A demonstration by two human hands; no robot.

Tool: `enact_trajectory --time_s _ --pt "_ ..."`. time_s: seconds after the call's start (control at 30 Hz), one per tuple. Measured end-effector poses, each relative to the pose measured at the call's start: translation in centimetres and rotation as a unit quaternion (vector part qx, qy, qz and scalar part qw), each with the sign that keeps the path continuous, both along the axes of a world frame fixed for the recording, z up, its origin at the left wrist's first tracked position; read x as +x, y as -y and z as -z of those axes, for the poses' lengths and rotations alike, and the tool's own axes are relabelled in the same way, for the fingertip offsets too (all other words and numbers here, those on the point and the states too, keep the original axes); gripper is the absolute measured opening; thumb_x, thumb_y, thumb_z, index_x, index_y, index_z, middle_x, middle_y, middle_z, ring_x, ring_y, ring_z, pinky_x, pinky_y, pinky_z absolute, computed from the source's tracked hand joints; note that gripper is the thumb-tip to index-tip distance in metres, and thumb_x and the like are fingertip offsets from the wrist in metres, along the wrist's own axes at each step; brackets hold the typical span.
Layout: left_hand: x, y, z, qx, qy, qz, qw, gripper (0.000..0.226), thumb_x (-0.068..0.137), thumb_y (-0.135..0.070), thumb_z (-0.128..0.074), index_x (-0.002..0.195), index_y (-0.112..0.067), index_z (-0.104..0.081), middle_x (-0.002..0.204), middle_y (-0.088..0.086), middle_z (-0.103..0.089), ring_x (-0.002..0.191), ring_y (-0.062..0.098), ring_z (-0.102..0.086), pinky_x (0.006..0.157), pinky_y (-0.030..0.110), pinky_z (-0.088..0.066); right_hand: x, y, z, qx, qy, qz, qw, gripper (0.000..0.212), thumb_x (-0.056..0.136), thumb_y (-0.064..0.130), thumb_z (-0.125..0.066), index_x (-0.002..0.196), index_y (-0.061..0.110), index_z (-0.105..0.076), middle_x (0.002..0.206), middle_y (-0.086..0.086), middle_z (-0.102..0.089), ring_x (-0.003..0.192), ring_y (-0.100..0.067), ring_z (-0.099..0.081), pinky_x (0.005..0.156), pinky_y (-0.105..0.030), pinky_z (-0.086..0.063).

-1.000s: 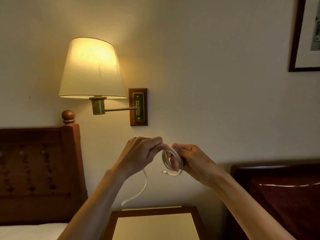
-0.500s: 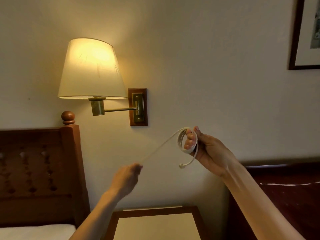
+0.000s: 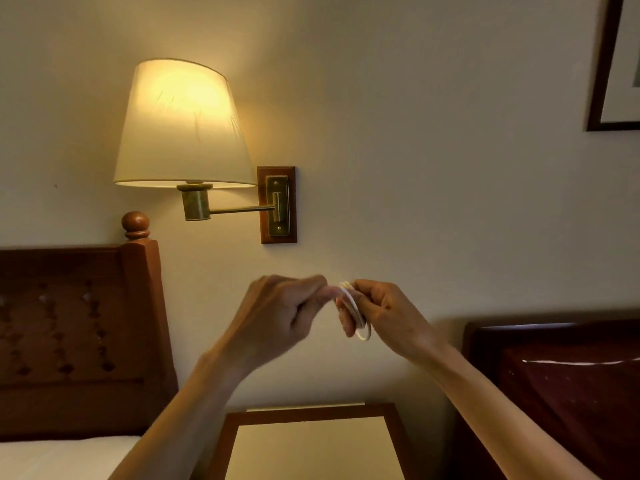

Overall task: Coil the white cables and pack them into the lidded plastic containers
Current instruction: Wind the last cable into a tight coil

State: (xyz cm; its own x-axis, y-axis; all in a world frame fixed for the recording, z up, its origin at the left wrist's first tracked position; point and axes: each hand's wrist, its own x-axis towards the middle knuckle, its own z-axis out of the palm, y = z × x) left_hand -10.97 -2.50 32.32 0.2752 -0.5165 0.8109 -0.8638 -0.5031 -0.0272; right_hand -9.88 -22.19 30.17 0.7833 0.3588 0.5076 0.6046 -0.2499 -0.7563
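1. Hold the white cable as it sits now: a small coil of several loops, raised in mid-air in front of the wall, above the far edge of the nightstand and well below the wall lamp.
2. Keep the right hand as the anchor, fingers curled through and round the loops, thumb pinching them at the top.
3. Use the left hand, just left of the coil with thumb and fingers closed together at its top edge, most likely on the incoming strand; blur hides the exact contact, so cannot tell how much free cable remains.
4. Lay each new turn flat beside the last, same size, without crossing over earlier loops.
5. Let the strand roll slightly between the left fingertips on each pass, to avoid a building twist that would spring the coil open.
6. Keep tension light and even; a hard pull would probably shrink the loops round the right fingers and make release awkward.
7. Watch the tail end: tuck or wrap it round the bundle so the coil holds shape once released.
8. Judge the coil size against the container before finishing; no lidded plastic container shows in this view, so packing is not yet begun.
9. Keep the work over the nightstand, so a dropped coil lands close.
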Motion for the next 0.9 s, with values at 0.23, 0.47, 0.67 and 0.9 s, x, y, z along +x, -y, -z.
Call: enact_trajectory --time_s 0.23,0.47,0.67,0.9 --pt "3.3 0.1 0.9 -0.18 -0.221 0.071 0.956 0.025 0.092 -0.032 -0.058 0.081 -0.009 -0.059 0.064 0.0 -0.049 0.058 0.012 -0.043 0.055 0.024 -0.037 -0.8 -0.6 -0.5 0.114 -0.129 -0.054 0.984 0.044 0.104 0.017 -0.033 0.072 0.013 -0.063 0.058 0.004 -0.047 0.058 -0.012 -0.04 0.059 -0.027 -0.034" --pt "4.3 -0.6 4.6 -0.129 -0.29 0.036 0.948 0.018 0.094 -0.004 -0.055 0.105 -0.012 -0.067 0.091 -0.002 -0.07 0.088 0.014 -0.069 0.081 0.029 -0.056 -0.8 0.3 -1.4 0.236 -0.24 -0.123 0.934 0.046 0.104 0.018 -0.027 0.069 0.006 -0.054 0.056 -0.001 -0.028 0.053 -0.014 -0.026 0.057 -0.03 -0.024" --pt "3.6 1.2 3.7 -0.364 -0.37 0.044 0.854 0.021 0.089 0.007 -0.057 0.099 -0.004 -0.072 0.091 0.009 -0.074 0.085 0.02 -0.073 0.078 0.031 -0.06 -0.3 -0.2 -1.3 0.247 -0.26 -0.125 0.925 0.046 0.105 0.019 -0.027 0.069 0.006 -0.053 0.059 -0.002 -0.027 0.054 -0.014 -0.027 0.058 -0.029 -0.026" --pt "2.8 2.5 3.2 -0.476 -0.563 0.188 0.649 0.021 0.088 -0.001 -0.059 0.106 0.0 -0.069 0.099 0.019 -0.072 0.087 0.025 -0.071 0.075 0.031 -0.06 -0.1 -0.8 -1.4 0.251 -0.279 -0.124 0.918 0.044 0.105 0.021 -0.033 0.086 -0.001 -0.065 0.055 0.0 -0.049 0.051 -0.011 -0.041 0.06 -0.026 -0.035"
